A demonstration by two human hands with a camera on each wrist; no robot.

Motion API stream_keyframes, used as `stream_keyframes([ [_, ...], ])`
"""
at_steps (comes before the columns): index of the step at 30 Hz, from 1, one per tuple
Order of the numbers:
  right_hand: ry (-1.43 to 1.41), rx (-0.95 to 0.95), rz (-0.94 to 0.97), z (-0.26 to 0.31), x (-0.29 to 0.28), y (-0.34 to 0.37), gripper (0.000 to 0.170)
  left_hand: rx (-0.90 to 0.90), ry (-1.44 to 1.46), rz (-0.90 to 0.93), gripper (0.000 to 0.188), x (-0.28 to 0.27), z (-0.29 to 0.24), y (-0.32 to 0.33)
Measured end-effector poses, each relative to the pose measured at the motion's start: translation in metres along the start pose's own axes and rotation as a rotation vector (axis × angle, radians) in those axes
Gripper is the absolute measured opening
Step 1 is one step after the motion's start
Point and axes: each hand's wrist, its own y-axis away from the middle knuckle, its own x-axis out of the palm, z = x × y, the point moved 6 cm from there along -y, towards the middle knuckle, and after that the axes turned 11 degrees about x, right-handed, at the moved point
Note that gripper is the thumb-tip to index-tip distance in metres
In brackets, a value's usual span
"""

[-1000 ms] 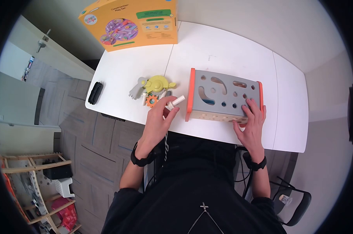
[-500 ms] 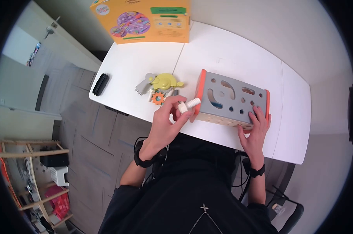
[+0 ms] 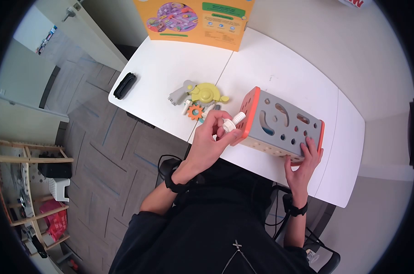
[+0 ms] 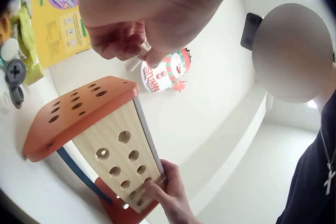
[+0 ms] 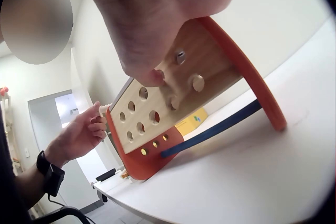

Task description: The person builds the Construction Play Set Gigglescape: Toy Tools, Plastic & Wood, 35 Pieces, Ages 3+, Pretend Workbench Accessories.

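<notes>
In the head view the left hand (image 3: 208,142) pinches a cream threaded screw (image 3: 238,118), with a pale nut-like piece around it, beside the orange end panel (image 3: 251,112) of a toy bench. The right hand (image 3: 304,171) grips the bench's far right corner, fingers on the grey slotted top (image 3: 280,119) and thumb at the wooden side. The left wrist view shows that wooden side (image 4: 118,153) with round holes, and the right hand (image 4: 173,195) holding its end. A blue bar (image 5: 215,132) runs beneath the bench in the right wrist view.
Left of the bench lie a yellow-green toy piece (image 3: 206,93), an orange gear (image 3: 195,112) and a grey piece (image 3: 182,92). A black case (image 3: 124,86) rests at the table's (image 3: 170,59) left edge. Behind stands an orange printed box (image 3: 220,27).
The left hand has moved up and right with the screw, close to the bench's orange panel. In the head view the bench and table have shifted and turned as the view moved.
</notes>
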Motion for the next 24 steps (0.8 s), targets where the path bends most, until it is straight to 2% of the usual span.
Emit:
stream_keyframes([
  [6, -0.007, 0.003, 0.001, -0.001, 0.0, 0.001, 0.071, 0.038, 0.002, -0.068, 0.028, 0.0, 0.015, -0.011],
  [11, -0.01, 0.0, -0.001, -0.002, 0.001, 0.001, 0.072, -0.057, -0.056, -0.026, 0.033, 0.0, 0.043, -0.039],
  [15, -0.022, -0.002, 0.003, -0.002, 0.0, 0.001, 0.072, -0.063, -0.108, 0.025, 0.035, 0.004, 0.044, -0.048],
  [18, -0.038, 0.004, 0.001, -0.001, -0.001, 0.0, 0.072, -0.039, -0.052, -0.042, 0.033, -0.001, 0.036, -0.047],
  [22, -0.069, 0.018, 0.004, 0.0, -0.004, -0.002, 0.071, 0.132, -0.131, -0.067, 0.034, 0.001, -0.004, -0.035],
  [24, -0.08, 0.018, 0.004, 0.001, -0.005, -0.003, 0.07, 0.273, -0.249, -0.002, 0.035, 0.008, -0.022, -0.028],
])
